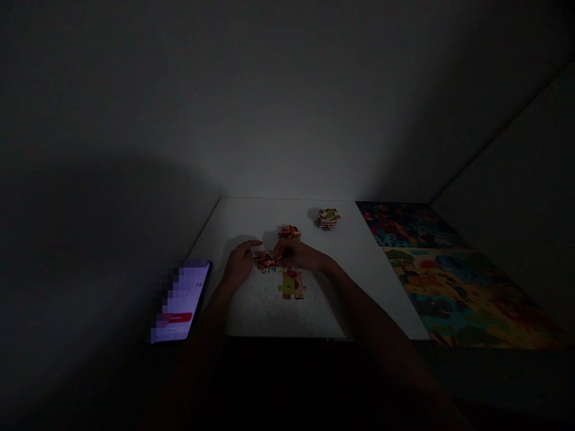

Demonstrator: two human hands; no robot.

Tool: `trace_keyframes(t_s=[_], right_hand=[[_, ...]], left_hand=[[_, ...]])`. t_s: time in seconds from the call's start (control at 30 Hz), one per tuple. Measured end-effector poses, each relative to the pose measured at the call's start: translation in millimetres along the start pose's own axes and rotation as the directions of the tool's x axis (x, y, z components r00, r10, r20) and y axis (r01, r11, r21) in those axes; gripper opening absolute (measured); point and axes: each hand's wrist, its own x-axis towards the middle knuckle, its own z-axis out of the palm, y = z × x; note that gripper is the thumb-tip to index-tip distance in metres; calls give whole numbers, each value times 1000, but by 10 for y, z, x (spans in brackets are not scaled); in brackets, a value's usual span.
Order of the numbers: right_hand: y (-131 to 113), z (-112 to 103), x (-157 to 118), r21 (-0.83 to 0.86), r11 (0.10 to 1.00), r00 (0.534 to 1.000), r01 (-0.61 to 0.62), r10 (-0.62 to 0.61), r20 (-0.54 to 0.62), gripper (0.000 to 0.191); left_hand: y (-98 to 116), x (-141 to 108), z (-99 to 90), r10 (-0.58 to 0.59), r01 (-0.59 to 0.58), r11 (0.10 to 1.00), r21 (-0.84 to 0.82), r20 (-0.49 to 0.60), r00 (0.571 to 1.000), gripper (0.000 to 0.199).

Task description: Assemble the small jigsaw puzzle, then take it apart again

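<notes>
The dim view shows my left hand (240, 263) resting on a white tabletop (251, 314), its fingers pointing right and holding nothing visible. My right hand (299, 254) reaches in from the lower right, its fingertips pinching a colourful jigsaw piece (267, 260) close to my left fingertips. Just below lies a small assembled group of jigsaw pieces (291, 285) in yellow, red and tan. Farther back sit a small cluster of pieces (288, 232) and a neat stack of pieces (327, 218).
A lit smartphone (182, 302) with a blurred screen lies beyond the table's left edge. To the right, two large, brightly coloured printed puzzle pictures or boards (467, 296) lie side by side. Pale walls rise behind the table and on the right.
</notes>
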Motion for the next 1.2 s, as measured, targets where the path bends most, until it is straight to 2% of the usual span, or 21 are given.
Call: trace_keyframes(t_s=[0.13,0.2,0.27,0.33,0.47,0.57,0.63,0.87,1.07,1.2], right_hand=[[-28,-105,-9,59,997,999,40,-40,0,20],[-19,-150,-15,103,992,996,73,-67,-64,21],[11,-205,-13,172,979,979,108,-75,-189,24],[55,-283,-3,222,962,935,156,-71,-348,27],[166,-497,27,266,934,795,239,-31,-605,29],[256,-621,45,306,922,709,236,52,-703,34],[308,-662,56,324,917,684,232,83,-725,36],[397,-675,119,342,928,688,149,151,-710,40],[461,-675,166,262,963,710,53,148,-688,40],[499,-686,180,227,972,732,56,115,-672,40]], left_hand=[[10,5,21,4,-4,1000,5,2,1000,46],[11,6,30,6,-6,1000,6,1,1000,45],[9,7,36,9,-9,1000,10,-1,1000,42],[5,8,41,13,-13,1000,14,1,1000,40],[-7,19,62,20,-20,1000,20,12,1000,37],[-17,30,87,31,-31,999,22,14,999,36],[-22,35,103,41,-41,999,23,11,999,34],[-23,34,131,104,-104,994,27,19,994,31],[-18,21,144,149,-150,987,58,10,989,30],[30,5,131,179,-182,976,120,33,983,28]])
